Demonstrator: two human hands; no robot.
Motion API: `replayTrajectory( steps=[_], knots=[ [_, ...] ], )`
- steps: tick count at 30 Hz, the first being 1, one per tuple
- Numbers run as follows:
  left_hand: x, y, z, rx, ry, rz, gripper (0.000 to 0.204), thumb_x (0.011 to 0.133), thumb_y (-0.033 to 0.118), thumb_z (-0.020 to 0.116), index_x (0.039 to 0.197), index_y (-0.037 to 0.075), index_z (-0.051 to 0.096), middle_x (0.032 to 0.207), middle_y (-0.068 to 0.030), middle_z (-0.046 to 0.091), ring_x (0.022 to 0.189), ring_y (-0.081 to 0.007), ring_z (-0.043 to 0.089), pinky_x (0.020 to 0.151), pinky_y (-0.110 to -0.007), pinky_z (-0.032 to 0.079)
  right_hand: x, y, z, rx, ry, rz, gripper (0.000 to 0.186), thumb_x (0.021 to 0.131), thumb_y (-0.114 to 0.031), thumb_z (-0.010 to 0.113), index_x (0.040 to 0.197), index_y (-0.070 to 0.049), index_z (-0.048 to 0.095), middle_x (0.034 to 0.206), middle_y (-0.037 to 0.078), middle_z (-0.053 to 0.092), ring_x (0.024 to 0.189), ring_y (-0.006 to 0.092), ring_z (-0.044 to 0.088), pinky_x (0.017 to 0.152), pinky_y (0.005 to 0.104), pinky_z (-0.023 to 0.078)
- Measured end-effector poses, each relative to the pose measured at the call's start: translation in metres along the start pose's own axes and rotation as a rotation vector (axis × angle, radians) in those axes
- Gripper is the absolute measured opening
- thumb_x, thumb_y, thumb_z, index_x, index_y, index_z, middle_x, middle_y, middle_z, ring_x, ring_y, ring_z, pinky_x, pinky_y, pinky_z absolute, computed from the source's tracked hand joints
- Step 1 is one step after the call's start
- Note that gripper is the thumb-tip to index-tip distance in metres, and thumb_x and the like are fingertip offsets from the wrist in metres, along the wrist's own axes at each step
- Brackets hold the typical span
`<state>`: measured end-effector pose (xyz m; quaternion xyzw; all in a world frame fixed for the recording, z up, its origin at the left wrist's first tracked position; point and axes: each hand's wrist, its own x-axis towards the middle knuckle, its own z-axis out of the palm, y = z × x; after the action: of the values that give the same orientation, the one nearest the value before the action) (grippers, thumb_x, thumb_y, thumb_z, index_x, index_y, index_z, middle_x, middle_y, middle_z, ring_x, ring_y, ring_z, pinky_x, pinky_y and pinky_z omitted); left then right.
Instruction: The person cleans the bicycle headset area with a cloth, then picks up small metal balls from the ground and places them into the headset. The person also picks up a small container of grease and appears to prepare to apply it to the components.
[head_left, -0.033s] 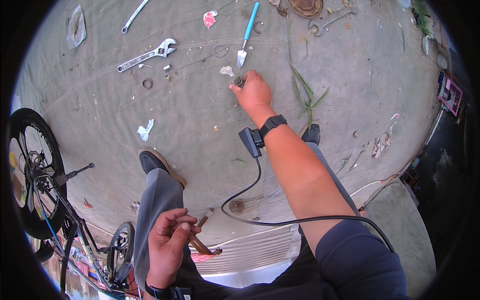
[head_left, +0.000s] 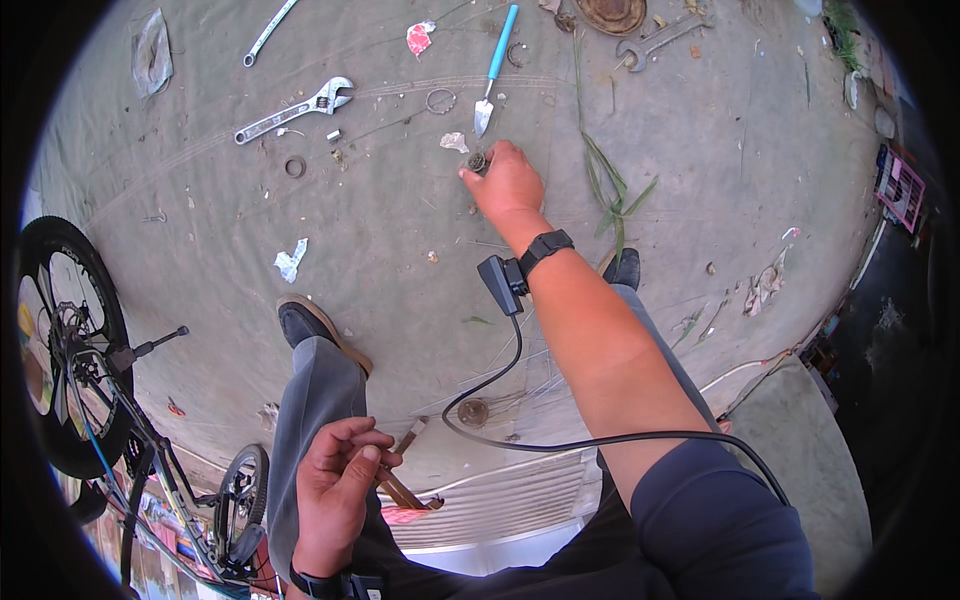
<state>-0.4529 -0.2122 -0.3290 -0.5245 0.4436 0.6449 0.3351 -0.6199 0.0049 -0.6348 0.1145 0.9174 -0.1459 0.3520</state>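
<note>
My right hand (head_left: 508, 186) reaches out to the ground, thumb and fingers closed round a small round metal piece (head_left: 477, 162) with a dark, rough top. A pale scrap of paper (head_left: 454, 142) lies just beyond it, and a small trowel (head_left: 494, 72) with a light-blue handle is farther up. Over my lap, my left hand (head_left: 345, 478) is curled with the thumb pressed against the fingers. Whether it holds anything small does not show. Just behind its fingers is a brown strip-like thing (head_left: 400, 490), which I cannot tell apart as held or lying.
At left lies an adjustable wrench (head_left: 295, 112), near a metal ring (head_left: 295, 166). An open-ended wrench (head_left: 660, 45) is at the far right. A bicycle (head_left: 130, 400) stands on the left. Long green leaves (head_left: 608, 185) lie right of my hand. A black cable (head_left: 600, 440) crosses my right arm.
</note>
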Motion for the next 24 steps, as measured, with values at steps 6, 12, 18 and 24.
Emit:
replayTrajectory(
  steps=[6,12,18,24],
  knots=[
    [0.001,0.002,0.001,-0.008,0.009,-0.003,0.027,0.101,0.001,0.057,0.128,-0.001,0.057,0.110,-0.0129,0.070,0.093,-0.0184,0.071,0.077,-0.027,0.055,-0.002,0.004,0.002,0.032,0.027,-0.044,0.044,0.080,-0.036,0.081,0.108,-0.009,0.061,0.112,0.012,0.066,0.102,0.0323,0.068,0.084,0.0456,0.056],
    [0.002,0.001,-0.001,-0.012,0.002,0.007,0.028,0.100,0.001,0.058,0.128,-0.001,0.057,0.110,-0.0132,0.070,0.093,-0.0187,0.071,0.077,-0.028,0.055,-0.016,0.033,-0.001,0.037,0.006,0.007,0.044,0.079,-0.032,0.080,0.112,-0.009,0.062,0.116,0.012,0.065,0.103,0.0336,0.067,0.085,0.0455,0.055],
    [0.002,0.002,-0.001,-0.020,-0.003,-0.004,0.028,0.100,0.000,0.059,0.128,-0.001,0.057,0.110,-0.0130,0.069,0.094,-0.0188,0.071,0.078,-0.028,0.055,-0.016,0.053,-0.008,0.013,0.089,-0.008,0.042,0.079,-0.028,0.080,0.113,-0.010,0.062,0.118,0.011,0.064,0.101,0.0328,0.067,0.085,0.0450,0.055],
    [0.002,0.003,0.000,-0.021,0.001,-0.013,0.029,0.100,0.000,0.059,0.129,-0.001,0.056,0.110,-0.0131,0.069,0.094,-0.0188,0.071,0.079,-0.028,0.056,-0.001,0.032,-0.003,0.065,0.074,-0.199,0.029,0.081,-0.025,0.079,0.104,-0.011,0.066,0.110,0.010,0.067,0.098,0.0322,0.068,0.082,0.0451,0.055]
  ],
)
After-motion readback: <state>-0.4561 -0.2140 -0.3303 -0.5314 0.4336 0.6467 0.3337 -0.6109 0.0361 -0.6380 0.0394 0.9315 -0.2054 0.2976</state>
